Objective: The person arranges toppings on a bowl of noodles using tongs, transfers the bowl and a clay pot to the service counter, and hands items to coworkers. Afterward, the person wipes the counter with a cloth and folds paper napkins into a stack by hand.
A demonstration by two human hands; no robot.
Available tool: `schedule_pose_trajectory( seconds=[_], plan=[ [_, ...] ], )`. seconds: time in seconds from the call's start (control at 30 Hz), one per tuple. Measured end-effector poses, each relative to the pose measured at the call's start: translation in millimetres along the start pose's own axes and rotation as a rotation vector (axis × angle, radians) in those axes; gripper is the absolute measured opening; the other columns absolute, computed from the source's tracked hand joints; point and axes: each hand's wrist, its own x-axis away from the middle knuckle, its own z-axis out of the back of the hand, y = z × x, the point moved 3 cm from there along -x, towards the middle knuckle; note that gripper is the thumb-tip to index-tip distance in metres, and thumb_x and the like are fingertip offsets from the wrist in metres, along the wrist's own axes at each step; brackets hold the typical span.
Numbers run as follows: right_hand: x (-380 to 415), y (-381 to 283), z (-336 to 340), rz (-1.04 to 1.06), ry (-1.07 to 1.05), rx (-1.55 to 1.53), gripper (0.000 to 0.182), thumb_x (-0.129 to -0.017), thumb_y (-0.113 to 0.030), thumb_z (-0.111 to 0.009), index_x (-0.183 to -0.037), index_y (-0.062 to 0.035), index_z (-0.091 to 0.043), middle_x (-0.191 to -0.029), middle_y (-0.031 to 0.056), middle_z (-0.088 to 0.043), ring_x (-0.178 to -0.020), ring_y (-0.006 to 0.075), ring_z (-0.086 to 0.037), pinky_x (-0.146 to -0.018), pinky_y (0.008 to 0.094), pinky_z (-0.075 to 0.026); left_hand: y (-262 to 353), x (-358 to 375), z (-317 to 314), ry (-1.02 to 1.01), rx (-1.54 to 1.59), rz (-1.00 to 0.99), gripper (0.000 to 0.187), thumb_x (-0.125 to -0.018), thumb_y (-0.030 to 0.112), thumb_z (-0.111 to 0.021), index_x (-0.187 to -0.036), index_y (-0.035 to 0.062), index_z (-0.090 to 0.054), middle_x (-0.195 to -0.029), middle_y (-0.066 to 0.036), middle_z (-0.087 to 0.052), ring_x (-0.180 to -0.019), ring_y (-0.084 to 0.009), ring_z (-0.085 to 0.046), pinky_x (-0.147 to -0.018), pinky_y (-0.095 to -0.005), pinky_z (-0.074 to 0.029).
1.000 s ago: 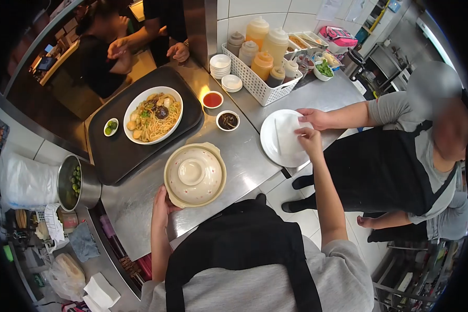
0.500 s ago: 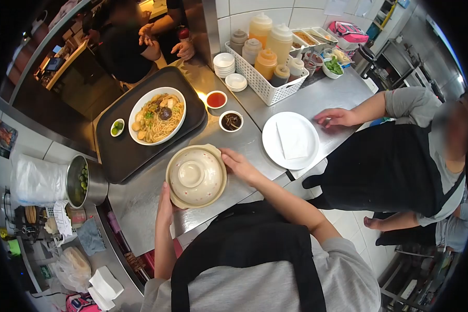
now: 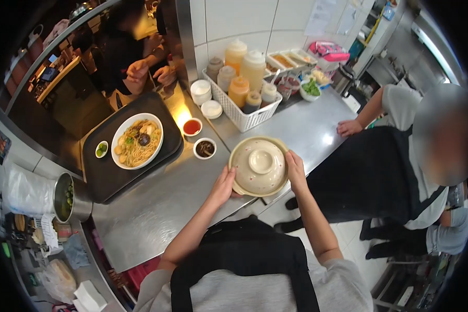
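Note:
A lidded clay pot (image 3: 245,179), cream with small flower marks and a round knob on its lid, is between my two hands. My left hand (image 3: 222,186) curls around its left side, and my right hand (image 3: 296,170) grips the right edge. From this angle the pot overlaps the counter's front edge, and the white plate seen earlier is hidden. Left of the pot stand a small cup of dark sauce (image 3: 205,148) and a cup of red sauce (image 3: 192,127).
A black tray (image 3: 101,184) carries a bowl of noodles (image 3: 158,148) and a tiny dish of green citrus (image 3: 102,150). Behind is a white basket (image 3: 247,122) of sauce bottles. A co-worker's hand (image 3: 349,128) rests at the counter's right; another person's hands (image 3: 138,73) show beyond the pass.
Both my hands have carried the clay pot to the right, to where the white plate was, and the plate is now out of sight. The co-worker's hand has drawn back from there.

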Motion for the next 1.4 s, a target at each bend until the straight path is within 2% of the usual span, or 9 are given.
schedule_pose_trajectory(
  seconds=[0.2, 0.27, 0.33, 0.4, 0.5, 0.67, 0.9, 1.13, 1.4],
  plan=[
    [-36, 37, 25, -0.028, 0.070, 0.213, 0.047, -0.097, -0.035, -0.036, -0.101, 0.0061, -0.058, -0.089, 0.0136, -0.062, -0.086, 0.0208, -0.056, -0.079, 0.0321, -0.043, -2, -35, -23, -0.071, -0.145, 0.048, 0.049, -0.097, 0.039, -0.035, -0.136, 0.0095, -0.031, -0.116, -0.014, -0.052, -0.087, -0.0217, -0.063, -0.056, -0.0324, -0.057],
    [-36, 41, 22, 0.010, 0.125, 0.114, 0.048, -0.097, -0.036, -0.036, -0.103, 0.0068, -0.057, -0.093, 0.0140, -0.061, -0.088, 0.0207, -0.055, -0.080, 0.0321, -0.042, 10, -36, -17, -0.134, -0.426, 0.058, 0.048, -0.097, 0.039, -0.035, -0.134, 0.0090, -0.034, -0.097, -0.014, -0.060, -0.054, -0.0183, -0.063, -0.045, -0.0272, -0.052],
    [-37, 35, 19, 0.066, 0.195, 0.006, 0.049, -0.097, -0.037, -0.036, -0.104, 0.0074, -0.055, -0.097, 0.0144, -0.060, -0.091, 0.0205, -0.054, -0.082, 0.0322, -0.041, 16, -31, -4, -0.146, -0.532, 0.109, 0.046, -0.096, 0.040, -0.036, -0.130, 0.0087, -0.040, -0.102, -0.015, -0.059, -0.073, -0.0205, -0.065, -0.057, -0.0325, -0.054],
    [-36, 31, 21, -0.200, 0.064, -0.083, 0.052, -0.096, -0.039, -0.036, -0.106, 0.0086, -0.053, -0.103, 0.0164, -0.058, -0.095, 0.0210, -0.052, -0.086, 0.0329, -0.040, 4, -34, 14, 0.178, -0.927, -0.407, 0.052, -0.095, 0.041, -0.040, -0.137, 0.0122, -0.033, -0.125, -0.017, -0.048, -0.110, -0.0246, -0.054, -0.081, -0.0423, -0.050],
    [-47, 63, 21, -0.177, 0.017, -0.114, 0.051, -0.096, -0.039, -0.036, -0.108, 0.0064, -0.055, -0.104, 0.0160, -0.059, -0.095, 0.0208, -0.053, -0.086, 0.0328, -0.040, -13, -21, 3, 0.087, 0.035, 0.062, 0.062, -0.092, 0.042, -0.046, -0.143, 0.0163, -0.022, -0.143, -0.016, -0.027, -0.131, -0.0268, -0.031, -0.095, -0.0509, -0.038],
    [-40, 29, 16, -0.353, 0.010, -0.333, 0.050, -0.096, -0.039, -0.039, -0.113, 0.0046, -0.055, -0.105, 0.0123, -0.060, -0.096, 0.0188, -0.054, -0.087, 0.0316, -0.041, -5, -28, -29, 0.027, 0.035, 0.183, 0.079, -0.087, 0.044, -0.055, -0.146, 0.0171, -0.009, -0.146, -0.012, -0.023, -0.131, -0.0296, -0.031, -0.091, -0.0556, -0.041],
    [-14, 28, 22, -0.380, -0.082, -0.616, 0.042, -0.096, -0.029, -0.039, -0.121, 0.0034, -0.050, -0.119, 0.0125, -0.056, -0.109, 0.0221, -0.054, -0.093, 0.0341, -0.043, -8, -17, -47, 0.045, -0.057, -0.037, 0.059, -0.085, 0.029, -0.061, -0.136, 0.0103, -0.036, -0.129, -0.016, -0.046, -0.121, -0.0242, -0.043, -0.097, -0.0378, -0.039],
    [85, -28, -61, -0.488, -0.046, -0.649, 0.047, -0.097, -0.036, -0.038, -0.127, -0.0003, -0.045, -0.124, 0.0120, -0.051, -0.114, 0.0224, -0.049, -0.098, 0.0360, -0.038, 13, 81, 41, -0.144, 0.032, 0.055, 0.065, -0.088, 0.034, -0.058, -0.142, 0.0155, -0.025, -0.132, -0.008, -0.041, -0.118, -0.0186, -0.043, -0.084, -0.0341, -0.047],
    [157, -80, -273, -0.447, -0.494, -0.283, 0.057, -0.095, -0.043, -0.042, -0.130, 0.0021, -0.038, -0.129, 0.0135, -0.046, -0.123, 0.0216, -0.038, -0.105, 0.0326, -0.026, 34, 197, 264, 0.248, -0.167, 0.016, 0.071, -0.082, 0.021, -0.068, -0.139, 0.0042, -0.029, -0.133, -0.010, -0.043, -0.122, -0.0198, -0.041, -0.102, -0.0321, -0.032]
  ],
)
